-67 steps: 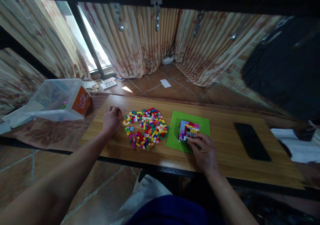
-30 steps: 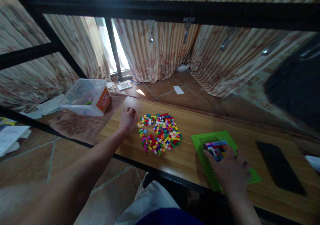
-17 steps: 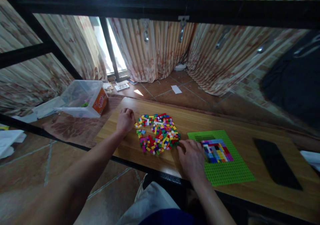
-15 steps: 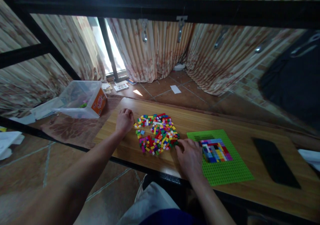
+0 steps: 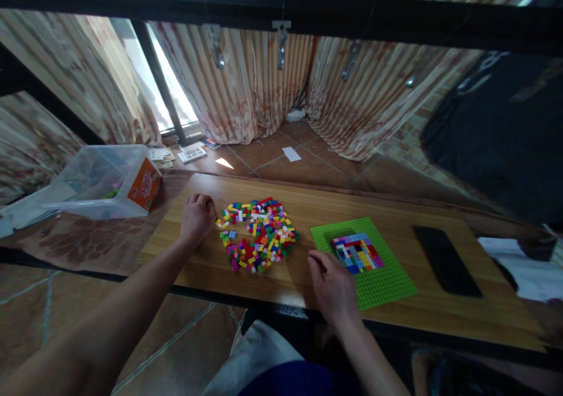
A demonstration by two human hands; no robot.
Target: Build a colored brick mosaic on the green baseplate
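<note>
One brick pile [image 5: 268,237] lies left of your right hand [image 5: 333,283], one green baseplate [image 5: 389,284] bearing one build [image 5: 361,252] just right. Your left hand [image 5: 197,217] curls beside the pile; I can't tell whether either hand's fingers clamp anything.

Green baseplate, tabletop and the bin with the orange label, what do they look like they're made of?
Green baseplate: likely plastic, fairly matte, evenly coloured with a regular studded texture.
Tabletop: wood or wood-look laminate, smooth and faintly glossy; grain lines and soft reflections show.
Bin: probably clear plastic, as its walls look see-through and slightly cloudy.
</note>
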